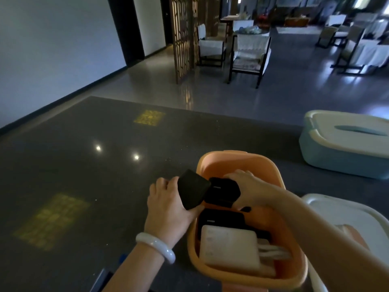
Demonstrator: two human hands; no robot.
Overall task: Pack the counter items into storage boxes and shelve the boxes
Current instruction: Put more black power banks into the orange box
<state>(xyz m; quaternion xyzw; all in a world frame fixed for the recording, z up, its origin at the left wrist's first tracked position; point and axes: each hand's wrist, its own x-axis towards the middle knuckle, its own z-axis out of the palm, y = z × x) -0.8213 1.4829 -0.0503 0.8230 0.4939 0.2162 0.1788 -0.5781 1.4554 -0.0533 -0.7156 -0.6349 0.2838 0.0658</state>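
An open orange storage box (221, 159) stands on the dark counter (84, 165) in front of me. My left hand (168, 203) grips a flat black device (192, 189) tilted over the box's left rim. Beside it, my right hand (246, 188) holds a second black device (223, 193) above the box's inside. Lower in the box lie a black power bank (221, 219), a white power bank (229, 247) and a white cable (273, 249).
A closed blue box with a white lid (347, 144) stands on the counter at the right. A white lid (336, 211) lies at the near right, beside the orange box. Chairs (248, 53) and a wooden screen (183, 39) stand on the floor beyond the counter.
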